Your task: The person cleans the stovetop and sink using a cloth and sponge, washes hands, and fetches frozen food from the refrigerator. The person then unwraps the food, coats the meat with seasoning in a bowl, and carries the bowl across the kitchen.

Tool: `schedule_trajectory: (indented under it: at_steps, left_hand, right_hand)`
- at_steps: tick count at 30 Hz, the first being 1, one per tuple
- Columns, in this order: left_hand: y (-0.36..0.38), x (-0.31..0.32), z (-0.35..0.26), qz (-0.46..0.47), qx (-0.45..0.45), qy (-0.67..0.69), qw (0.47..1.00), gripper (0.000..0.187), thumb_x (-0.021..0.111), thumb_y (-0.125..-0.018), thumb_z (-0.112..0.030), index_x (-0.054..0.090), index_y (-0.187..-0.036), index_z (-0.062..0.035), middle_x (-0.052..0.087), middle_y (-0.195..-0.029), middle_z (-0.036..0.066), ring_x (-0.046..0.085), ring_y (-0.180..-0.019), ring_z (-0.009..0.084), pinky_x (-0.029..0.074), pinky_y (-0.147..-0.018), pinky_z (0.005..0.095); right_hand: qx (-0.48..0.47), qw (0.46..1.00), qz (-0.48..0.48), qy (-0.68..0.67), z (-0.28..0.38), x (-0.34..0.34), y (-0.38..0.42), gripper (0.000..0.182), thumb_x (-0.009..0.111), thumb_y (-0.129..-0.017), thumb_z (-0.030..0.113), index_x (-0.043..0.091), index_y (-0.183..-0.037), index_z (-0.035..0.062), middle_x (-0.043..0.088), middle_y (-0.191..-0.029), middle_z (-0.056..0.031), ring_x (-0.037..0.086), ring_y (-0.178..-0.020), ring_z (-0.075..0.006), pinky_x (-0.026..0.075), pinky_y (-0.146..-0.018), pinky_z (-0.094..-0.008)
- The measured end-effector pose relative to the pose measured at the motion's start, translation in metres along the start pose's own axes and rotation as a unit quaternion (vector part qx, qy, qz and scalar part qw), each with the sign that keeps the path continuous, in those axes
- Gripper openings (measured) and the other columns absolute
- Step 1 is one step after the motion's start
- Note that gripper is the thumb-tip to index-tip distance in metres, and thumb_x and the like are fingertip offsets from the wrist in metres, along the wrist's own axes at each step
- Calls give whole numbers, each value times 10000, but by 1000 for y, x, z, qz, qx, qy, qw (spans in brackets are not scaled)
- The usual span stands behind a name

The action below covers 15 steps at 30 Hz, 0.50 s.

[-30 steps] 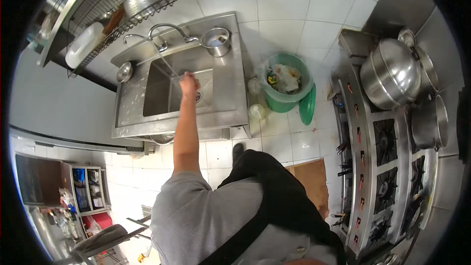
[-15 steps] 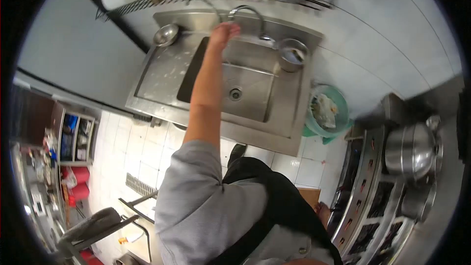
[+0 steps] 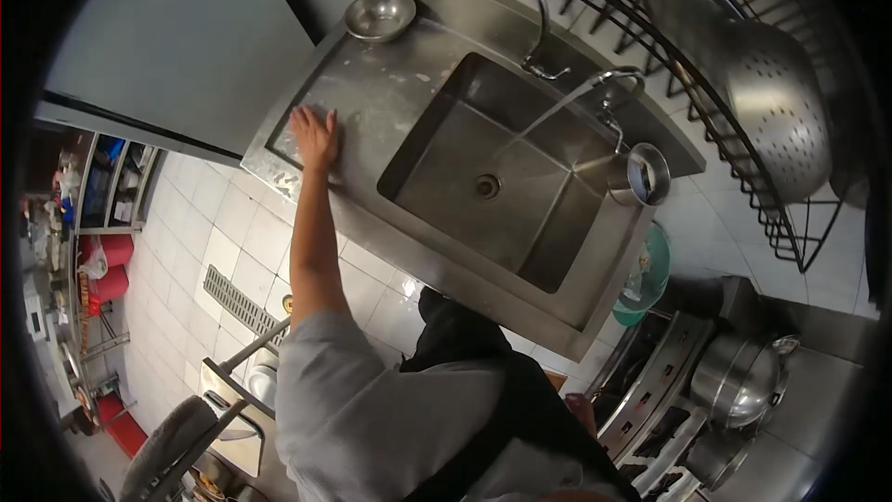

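The worktop point(image 3: 376, 116), pale-spotted metal, extends left of the sink point(image 3: 465, 153). The left hand point(image 3: 317, 139) appears to rest palm down near its outer end, well apart from the sink; the fingers are slightly spread, and the grip is released, holding nothing. Good practice, as judged from this posture, is to keep the palm flat and the pressure even, and to draw any stroke toward the sink, so that loose moisture drains inward rather than onto the floor point(image 3: 200, 188). The bowl point(image 3: 381, 32), at the back corner left of the sink, is best kept outside the sweep. Water point(image 3: 556, 112) falls aslant into the sink from the tap point(image 3: 636, 73) at its back edge. The pot point(image 3: 617, 188) stands at the sink's right back corner, its contents unclear. Front-right of the sink, what seems the right hand point(image 3: 583, 411) is partly hidden; its grip cannot be told. The bin point(image 3: 654, 274) stands beyond the sink's right end.
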<state>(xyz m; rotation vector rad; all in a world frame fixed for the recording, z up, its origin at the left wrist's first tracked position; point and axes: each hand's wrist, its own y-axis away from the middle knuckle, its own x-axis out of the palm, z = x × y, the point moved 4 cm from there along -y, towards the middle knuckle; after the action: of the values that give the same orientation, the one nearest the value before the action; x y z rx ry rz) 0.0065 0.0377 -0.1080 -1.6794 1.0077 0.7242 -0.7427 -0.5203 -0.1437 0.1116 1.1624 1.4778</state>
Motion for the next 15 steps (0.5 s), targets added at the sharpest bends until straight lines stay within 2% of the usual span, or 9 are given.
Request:
schedule_trajectory:
  at_steps: [1, 4, 7, 9, 10, 12, 13, 14, 15]
  left_hand:
    - [-5, 6, -4, 3, -2, 1, 1000, 694, 418, -909, -464, 335, -1324, 86, 275, -1387, 317, 242, -1308, 434, 178, -1088, 467]
    - [-11, 38, -75, 73, 128, 83, 986, 697, 401, -916, -458, 285, -1356, 71, 262, -1422, 258, 204, -1341, 381, 145, -1110, 436]
    - [13, 42, -170, 147, 229, 182, 945, 669, 440, -912, -416, 280, -1363, 53, 269, -1425, 239, 200, -1347, 364, 151, -1112, 428]
    - [25, 33, -215, 186, 289, 298, 891, 642, 473, -900, -394, 318, -1343, 44, 312, -1402, 237, 236, -1328, 377, 175, -1102, 446]
    - [21, 25, -218, 183, 292, 301, 889, 642, 473, -900, -394, 318, -1343, 44, 312, -1402, 237, 236, -1328, 377, 175, -1102, 446]
    - [3, 11, -210, 124, 266, 271, 917, 622, 474, -900, -390, 338, -1334, 34, 337, -1384, 239, 259, -1316, 380, 186, -1095, 460]
    - [-8, 23, -180, 9, 270, 238, 933, 611, 469, -906, -377, 339, -1333, 42, 336, -1378, 253, 256, -1316, 391, 195, -1091, 468]
    - [-22, 48, -147, 36, 170, 180, 968, 616, 458, -909, -380, 333, -1336, 47, 322, -1384, 262, 246, -1320, 396, 184, -1095, 468]
    - [-40, 51, -126, 63, 69, 118, 989, 622, 448, -913, -383, 327, -1339, 53, 308, -1389, 271, 236, -1323, 402, 173, -1099, 468]
  right_hand:
    - [32, 999, 4, -37, 5, 0, 10, 245, 483, -888, 187, 541, -1056, 20, 624, -845, -112, 626, -660, -199, 505, -539, -300]
    - [73, 993, -1, -94, 25, -1, 24, 236, 479, -886, 168, 538, -1053, 12, 619, -831, -112, 617, -642, -200, 502, -536, -299]
    - [33, 994, -2, -105, 40, 1, 22, 227, 475, -885, 149, 535, -1049, 4, 613, -816, -112, 609, -624, -201, 499, -534, -298]
    - [-17, 990, -14, -142, 53, 1, 15, 221, 472, -884, 136, 533, -1046, -2, 610, -806, -112, 603, -612, -202, 497, -532, -297]
    - [-18, 990, -19, -142, 60, -2, 12, 221, 472, -884, 136, 533, -1046, -2, 610, -806, -112, 603, -612, -202, 497, -532, -297]
    - [178, 981, 21, -80, 86, -5, 1, 233, 461, -900, 165, 533, -1037, -10, 621, -836, -121, 614, -650, -208, 503, -556, -310]
    - [181, 980, 14, -85, 83, 1, 3, 233, 461, -900, 165, 533, -1037, -10, 621, -836, -121, 614, -650, -208, 503, -556, -310]
    - [222, 938, -62, -258, 76, 4, 8, 234, 465, -903, 178, 533, -1030, -7, 622, -837, -119, 616, -658, -210, 505, -555, -315]
    - [251, 861, -136, -422, 69, 9, 11, 237, 469, -905, 191, 533, -1023, -4, 622, -838, -117, 619, -667, -212, 506, -555, -320]
